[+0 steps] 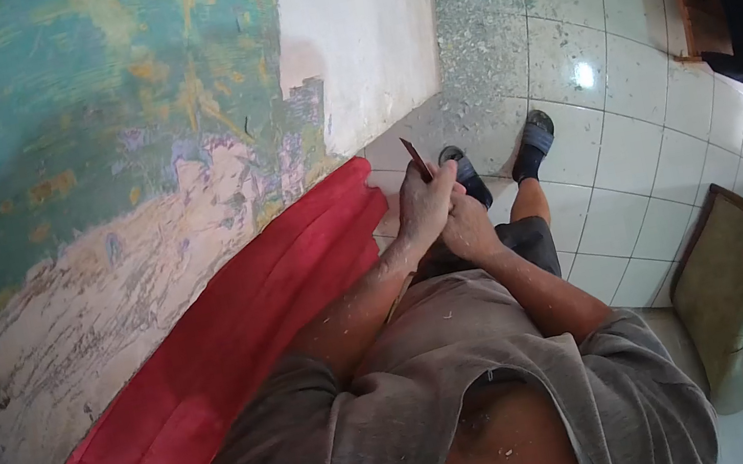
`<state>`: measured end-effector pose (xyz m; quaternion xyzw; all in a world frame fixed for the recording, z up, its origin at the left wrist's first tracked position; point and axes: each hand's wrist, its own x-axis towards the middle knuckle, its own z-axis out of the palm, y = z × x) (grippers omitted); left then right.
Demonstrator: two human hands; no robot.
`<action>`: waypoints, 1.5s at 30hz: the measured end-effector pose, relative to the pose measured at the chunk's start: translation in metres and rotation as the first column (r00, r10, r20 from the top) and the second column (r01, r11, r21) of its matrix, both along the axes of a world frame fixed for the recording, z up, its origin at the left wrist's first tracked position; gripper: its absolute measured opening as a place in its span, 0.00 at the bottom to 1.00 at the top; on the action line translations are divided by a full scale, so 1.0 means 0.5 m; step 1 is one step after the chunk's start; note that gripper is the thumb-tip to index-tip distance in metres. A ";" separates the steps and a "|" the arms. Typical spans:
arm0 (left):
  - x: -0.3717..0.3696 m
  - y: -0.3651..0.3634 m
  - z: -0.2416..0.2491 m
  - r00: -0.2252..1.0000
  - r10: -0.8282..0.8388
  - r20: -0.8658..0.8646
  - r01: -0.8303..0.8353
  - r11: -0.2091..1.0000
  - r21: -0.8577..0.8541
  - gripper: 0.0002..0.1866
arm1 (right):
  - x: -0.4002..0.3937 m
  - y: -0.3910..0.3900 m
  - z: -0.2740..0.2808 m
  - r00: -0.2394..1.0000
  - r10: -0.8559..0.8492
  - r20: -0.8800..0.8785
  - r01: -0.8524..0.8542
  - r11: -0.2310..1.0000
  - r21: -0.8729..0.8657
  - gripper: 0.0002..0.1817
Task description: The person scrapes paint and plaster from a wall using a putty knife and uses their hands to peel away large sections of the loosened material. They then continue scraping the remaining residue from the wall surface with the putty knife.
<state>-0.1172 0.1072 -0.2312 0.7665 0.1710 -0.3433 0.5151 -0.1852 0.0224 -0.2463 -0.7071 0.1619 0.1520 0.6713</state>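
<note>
My left hand point(427, 207) is closed around a narrow, dark reddish-brown blade-like tool point(417, 158), whose slanted, pointed tip sticks up past the fingers. Its exact kind is not clear. Against the left hand, my right hand point(470, 230) is closed with its fingers curled; what lies inside them, if anything, is hidden. Both hands are in front of my belly, with pale flecks on the forearms. To their left is a wall point(124, 126) with patchy green paint, a rough bared strip lower down and a white part point(365, 24).
Red cloth point(235, 306) runs along the wall's foot. Paint flakes point(479, 24) litter the tiled floor point(587, 129) beyond my sandalled feet. At the right stand a padded chair point(729, 288) and, farther off, a wooden piece of furniture point(695, 6) with dark cloth.
</note>
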 end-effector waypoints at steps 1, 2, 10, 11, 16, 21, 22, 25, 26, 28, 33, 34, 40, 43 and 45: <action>-0.008 -0.002 0.023 1.000 -0.003 -0.007 0.003 1.000 -0.002 0.12 | -0.009 -0.015 0.018 1.000 0.010 -0.007 -0.010 1.000 0.000 0.22; -0.008 -0.004 0.066 1.000 -0.024 0.000 0.024 0.994 -0.107 0.12 | 0.009 -0.053 0.085 0.972 0.160 -0.172 -0.148 0.986 0.080 0.23; 0.008 -0.022 0.247 0.973 0.231 -0.025 -0.186 0.709 -0.680 0.23 | 0.008 -0.116 0.282 0.973 0.182 0.141 -0.210 0.953 0.220 0.31; 0.007 -0.022 0.253 0.972 0.235 -0.027 -0.190 0.709 -0.680 0.23 | 0.011 -0.117 0.299 0.974 0.170 0.153 -0.201 0.955 0.218 0.31; -0.003 -0.027 0.301 0.930 0.282 -0.236 -0.362 0.585 -0.726 0.24 | 0.030 -0.129 0.345 0.962 0.256 0.096 -0.273 0.902 0.333 0.29; -0.010 -0.043 0.338 0.907 0.348 -0.238 -0.418 0.672 -0.611 0.17 | 0.025 -0.126 0.360 0.953 0.282 0.114 -0.304 0.896 0.324 0.25; -0.016 -0.049 0.344 0.905 0.357 -0.230 -0.419 0.654 -0.630 0.15 | 0.019 -0.127 0.364 0.951 0.259 0.171 -0.301 0.904 0.303 0.25; 0.010 -0.058 0.354 0.882 0.415 -0.223 -0.459 0.656 -0.599 0.13 | 0.054 -0.124 0.362 0.945 0.234 0.229 -0.295 0.912 0.284 0.24; 0.018 -0.059 0.354 0.859 0.461 -0.223 -0.503 0.675 -0.541 0.13 | 0.063 -0.122 0.362 0.947 0.230 0.226 -0.291 0.912 0.290 0.24; 0.020 -0.047 0.337 0.886 0.418 -0.201 -0.457 0.715 -0.528 0.13 | 0.056 -0.115 0.349 0.955 0.208 0.210 -0.272 0.896 0.350 0.25; 0.012 -0.060 0.359 0.917 0.365 -0.159 -0.393 0.763 -0.514 0.14 | 0.044 -0.121 0.368 0.935 0.162 0.314 -0.247 0.936 0.253 0.25; 0.018 -0.056 0.354 0.915 0.370 -0.161 -0.396 0.744 -0.537 0.14 | 0.051 -0.117 0.366 0.937 0.184 0.296 -0.259 0.936 0.238 0.25; -0.020 -0.060 0.348 0.849 0.473 -0.237 -0.502 0.579 -0.643 0.32 | 0.050 -0.119 0.377 0.940 0.218 0.263 -0.285 0.925 0.251 0.26; -0.031 -0.063 0.357 0.805 0.492 -0.331 -0.578 0.526 -0.624 0.39 | 0.037 -0.119 0.385 0.975 0.195 0.110 -0.224 0.846 0.483 0.26; -0.037 -0.050 0.341 0.842 0.410 -0.351 -0.535 0.546 -0.645 0.37 | 0.030 -0.117 0.383 0.979 0.157 0.132 -0.195 0.912 0.360 0.26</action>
